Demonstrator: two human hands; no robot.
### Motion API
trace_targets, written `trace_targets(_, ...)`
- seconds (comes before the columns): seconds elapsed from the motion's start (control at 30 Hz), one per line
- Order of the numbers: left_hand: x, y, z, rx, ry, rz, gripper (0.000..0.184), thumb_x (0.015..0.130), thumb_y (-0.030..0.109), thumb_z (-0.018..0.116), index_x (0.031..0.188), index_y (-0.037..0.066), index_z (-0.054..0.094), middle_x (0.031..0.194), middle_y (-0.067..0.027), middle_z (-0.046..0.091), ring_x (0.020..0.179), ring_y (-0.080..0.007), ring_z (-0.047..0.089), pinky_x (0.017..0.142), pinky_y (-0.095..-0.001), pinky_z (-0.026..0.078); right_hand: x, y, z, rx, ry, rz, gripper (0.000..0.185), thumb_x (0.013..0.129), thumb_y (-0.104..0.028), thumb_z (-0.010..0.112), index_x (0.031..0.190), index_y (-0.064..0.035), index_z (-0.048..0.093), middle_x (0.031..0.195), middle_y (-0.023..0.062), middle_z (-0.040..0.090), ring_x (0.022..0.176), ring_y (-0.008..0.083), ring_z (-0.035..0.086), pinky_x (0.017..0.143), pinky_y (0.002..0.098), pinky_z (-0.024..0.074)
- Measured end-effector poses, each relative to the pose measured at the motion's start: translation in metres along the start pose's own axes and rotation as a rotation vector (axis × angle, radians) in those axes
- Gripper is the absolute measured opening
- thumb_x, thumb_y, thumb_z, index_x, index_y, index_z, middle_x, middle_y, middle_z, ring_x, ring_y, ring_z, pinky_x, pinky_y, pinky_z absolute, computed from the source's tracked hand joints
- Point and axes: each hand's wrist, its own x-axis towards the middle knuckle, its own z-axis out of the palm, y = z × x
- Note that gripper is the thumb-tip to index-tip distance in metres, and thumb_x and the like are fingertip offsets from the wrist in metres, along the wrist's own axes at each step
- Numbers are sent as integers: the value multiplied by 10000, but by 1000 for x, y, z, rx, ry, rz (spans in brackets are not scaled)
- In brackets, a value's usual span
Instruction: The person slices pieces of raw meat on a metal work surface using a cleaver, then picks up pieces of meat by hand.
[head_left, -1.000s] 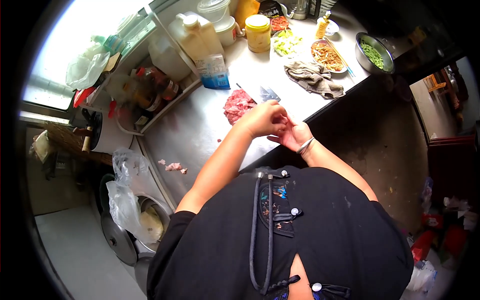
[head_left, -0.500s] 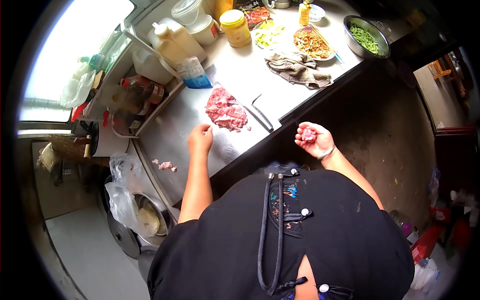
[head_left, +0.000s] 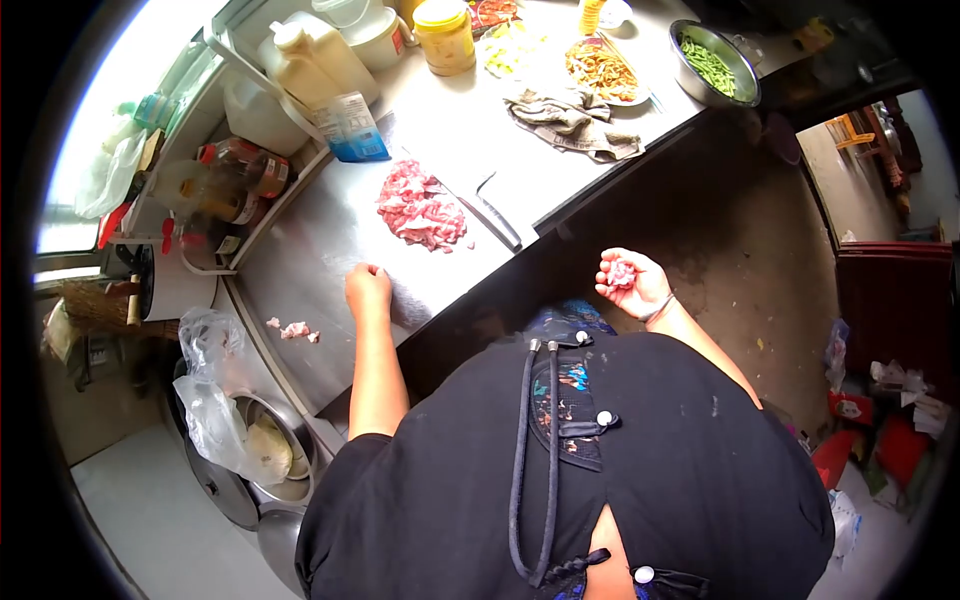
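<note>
My right hand (head_left: 632, 284) is turned palm up off the counter's front edge, its fingers curled round a small lump of raw meat (head_left: 621, 274). Over the metal worktop (head_left: 300, 240) is my left hand (head_left: 369, 287), back upward and fingers drawn together; whatever may be in them is hidden. Just beyond it lies a heap of cut raw meat (head_left: 420, 207). A knife (head_left: 495, 222) with a dark handle rests to the right of that heap. Left of my left hand are a few pale meat scraps (head_left: 295, 329).
A grey cloth (head_left: 575, 125), a plate of shredded food (head_left: 603, 72) and a metal bowl of green beans (head_left: 712, 68) stand at the back right. Behind the meat are a blue-white packet (head_left: 352, 130) and a yellow-lidded jar (head_left: 444, 38). Pots with plastic bags (head_left: 225, 400) sit at left.
The camera view has shifted, so the counter appears further left and up. My left hand has drawn back slightly from the meat heap, its fingers more closed. My right hand still holds the meat.
</note>
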Motion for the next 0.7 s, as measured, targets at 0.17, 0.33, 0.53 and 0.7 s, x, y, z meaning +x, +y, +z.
trace_targets(0.17, 6, -12, 16, 1, 226, 91, 113, 693, 108, 573, 750, 31, 632, 765, -187, 636, 748, -354, 617, 717, -419, 484, -10, 0, -15, 22, 13, -27, 255, 885, -199, 500, 961, 21, 605, 820, 121, 630, 752, 250, 638, 688, 392, 559)
trace_targets(0.33, 17, 4, 17, 75, 210, 33, 101, 656, 86, 598, 745, 46, 623, 744, -157, 652, 696, -321, 631, 698, -391, 498, -40, -12, -43, 80, 86, -73, 256, 894, -197, 494, 970, 21, 605, 814, 121, 636, 737, 251, 640, 676, 389, 560)
trace_targets(0.53, -2, 67, 13, -165, 208, 435, 112, 678, 90, 619, 777, 43, 642, 725, -120, 644, 659, -245, 619, 651, -349, 494, -78, -31, -97, 144, 69, -170, 261, 908, -215, 478, 1003, -7, 602, 821, 100, 635, 766, 239, 631, 714, 403, 539)
trace_targets(0.7, -37, 114, 31, -210, 58, 400, 122, 693, 78, 621, 802, 52, 672, 750, -110, 659, 697, -219, 645, 682, -324, 514, -106, -40, -133, 211, 190, -227, 181, 885, -177, 527, 941, -36, 625, 754, 80, 634, 692, 227, 624, 653, 385, 538)
